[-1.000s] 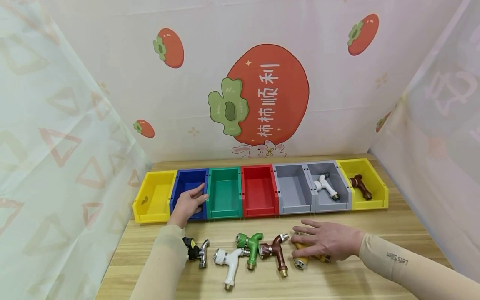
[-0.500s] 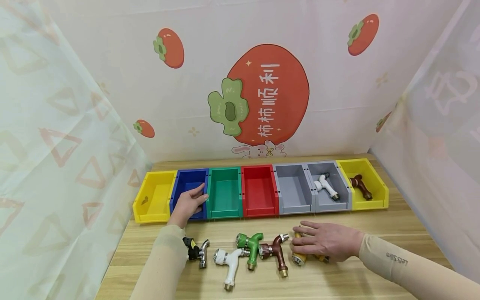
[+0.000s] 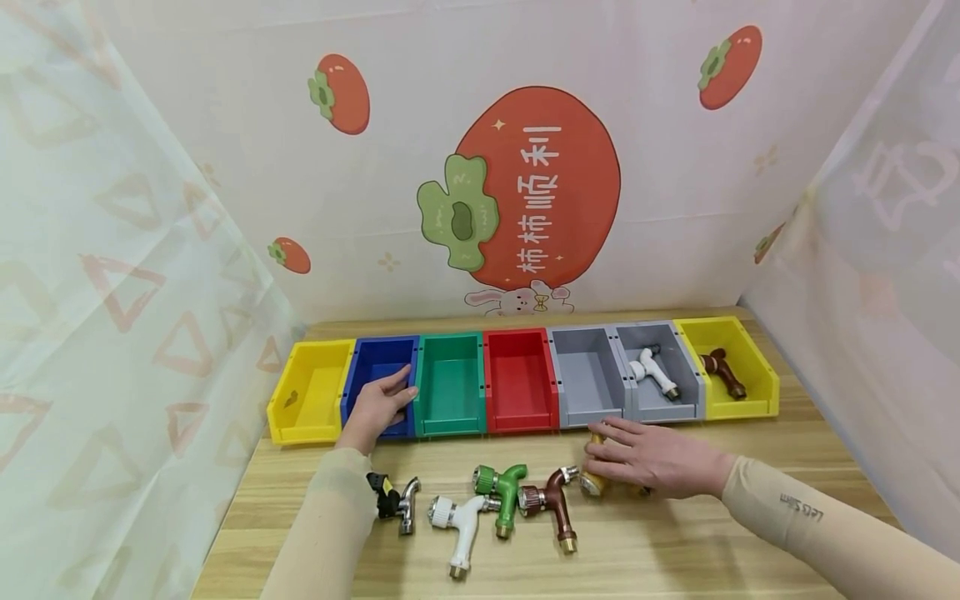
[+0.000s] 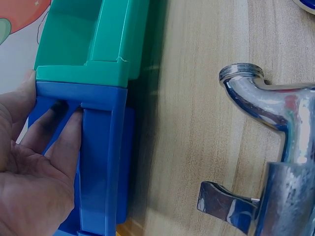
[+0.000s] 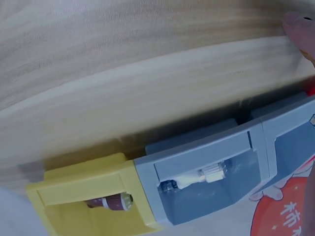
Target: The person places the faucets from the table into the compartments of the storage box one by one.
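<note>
Fingers of my left hand (image 3: 375, 412) reach into the blue bin (image 4: 101, 167), with the thumb at the wall shared with the green bin (image 4: 83, 73); the hand grips that wall. In the head view my right hand (image 3: 656, 458) holds a yellow faucet (image 3: 593, 484) from above, just in front of the grey bins, its fingers covering most of it. On the table lie a brown faucet (image 3: 557, 510), a green one (image 3: 507, 498), a white one (image 3: 465, 533) and a black-and-chrome one (image 3: 406, 506).
The bins stand in a row along the back. The right grey bin (image 3: 702, 408) holds a white faucet (image 3: 655, 372), and the right yellow bin (image 3: 765, 408) holds a brown one (image 3: 723, 373). A red bin (image 3: 522, 422) stands mid-row. Printed cloth surrounds the back and sides.
My right hand has moved up the table toward the grey bins, and the yellow faucet has moved with it. My left hand has stayed at the blue bin.
</note>
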A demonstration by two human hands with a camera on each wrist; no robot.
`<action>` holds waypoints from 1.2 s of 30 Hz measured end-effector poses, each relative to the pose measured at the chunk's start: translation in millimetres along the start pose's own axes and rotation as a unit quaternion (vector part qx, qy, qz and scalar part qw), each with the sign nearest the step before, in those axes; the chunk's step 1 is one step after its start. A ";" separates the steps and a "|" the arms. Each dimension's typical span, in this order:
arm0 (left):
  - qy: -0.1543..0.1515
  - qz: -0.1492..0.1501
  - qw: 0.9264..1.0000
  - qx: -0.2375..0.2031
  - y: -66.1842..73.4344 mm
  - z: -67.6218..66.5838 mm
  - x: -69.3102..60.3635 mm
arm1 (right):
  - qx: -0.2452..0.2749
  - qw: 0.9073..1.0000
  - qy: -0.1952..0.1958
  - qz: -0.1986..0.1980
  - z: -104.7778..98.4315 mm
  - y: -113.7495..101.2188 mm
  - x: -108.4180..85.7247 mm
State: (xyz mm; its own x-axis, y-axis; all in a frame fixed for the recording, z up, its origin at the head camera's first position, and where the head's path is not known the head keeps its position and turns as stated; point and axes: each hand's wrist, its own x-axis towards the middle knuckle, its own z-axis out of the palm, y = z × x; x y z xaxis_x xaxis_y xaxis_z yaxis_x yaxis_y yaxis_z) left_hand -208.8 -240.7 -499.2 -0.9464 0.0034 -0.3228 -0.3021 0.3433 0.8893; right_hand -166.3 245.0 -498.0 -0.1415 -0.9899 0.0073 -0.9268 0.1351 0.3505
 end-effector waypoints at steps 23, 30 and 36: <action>0.000 0.004 1.000 0.006 -2.1 -0.1 3.5 | -0.012 0.993 -0.014 0.118 -13.4 39.0 -4.8; 0.001 0.003 1.000 0.006 -2.5 0.1 3.6 | -0.012 0.990 -0.010 0.140 -12.9 47.4 1.6; 0.001 0.004 1.000 0.007 -2.5 0.1 3.3 | -0.003 0.987 -0.002 0.158 -12.2 54.1 8.3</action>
State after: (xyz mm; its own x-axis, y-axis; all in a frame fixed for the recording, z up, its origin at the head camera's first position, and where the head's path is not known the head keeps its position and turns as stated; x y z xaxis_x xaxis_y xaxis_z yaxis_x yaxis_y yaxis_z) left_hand -211.2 -241.5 -502.5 -0.9493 0.0044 -0.3144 -0.2923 0.3561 0.8876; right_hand -213.3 243.6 -467.5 -0.4254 -0.8979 0.1133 -0.8338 0.4376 0.3367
